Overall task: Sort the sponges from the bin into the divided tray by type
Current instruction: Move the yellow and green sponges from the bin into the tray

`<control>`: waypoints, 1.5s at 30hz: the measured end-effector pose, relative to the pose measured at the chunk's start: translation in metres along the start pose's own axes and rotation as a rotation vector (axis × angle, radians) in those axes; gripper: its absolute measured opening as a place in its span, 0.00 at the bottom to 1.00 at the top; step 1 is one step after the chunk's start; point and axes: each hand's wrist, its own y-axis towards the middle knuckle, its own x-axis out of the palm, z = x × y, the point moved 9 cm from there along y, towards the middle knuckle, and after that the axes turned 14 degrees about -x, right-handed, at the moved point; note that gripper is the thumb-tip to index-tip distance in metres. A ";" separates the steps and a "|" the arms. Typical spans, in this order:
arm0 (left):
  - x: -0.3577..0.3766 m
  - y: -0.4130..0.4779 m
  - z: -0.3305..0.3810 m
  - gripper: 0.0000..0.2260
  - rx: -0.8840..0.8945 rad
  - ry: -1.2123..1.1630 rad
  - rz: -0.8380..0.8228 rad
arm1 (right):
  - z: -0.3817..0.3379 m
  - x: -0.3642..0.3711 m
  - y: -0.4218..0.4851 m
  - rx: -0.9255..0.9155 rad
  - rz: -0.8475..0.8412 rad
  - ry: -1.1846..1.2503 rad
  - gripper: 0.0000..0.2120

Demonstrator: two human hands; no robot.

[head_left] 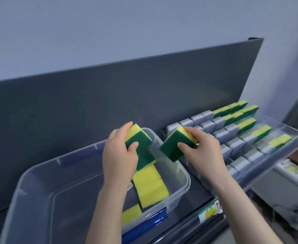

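Left hand is above the bin's far right corner, fingers clamped on a yellow-green sponge. Right hand grips a second sponge, tilted with its green face up, above the gap between the bin and the divided tray. Loose sponges lie in the bin. In the tray rows, grey sponges sit nearer and yellow-green ones at the far end. Bin and tray sit side by side on the dark tabletop.
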 end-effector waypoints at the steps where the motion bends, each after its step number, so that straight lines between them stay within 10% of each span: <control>1: 0.009 -0.004 0.007 0.23 0.015 -0.013 -0.015 | 0.007 -0.010 -0.004 0.017 0.019 -0.003 0.20; 29: 0.259 -0.158 0.226 0.18 0.153 -0.035 -0.178 | 0.253 -0.282 -0.066 0.178 0.159 0.030 0.21; 45: 0.349 -0.112 0.283 0.14 0.215 0.177 -0.202 | 0.352 -0.311 -0.007 0.148 0.069 -0.027 0.20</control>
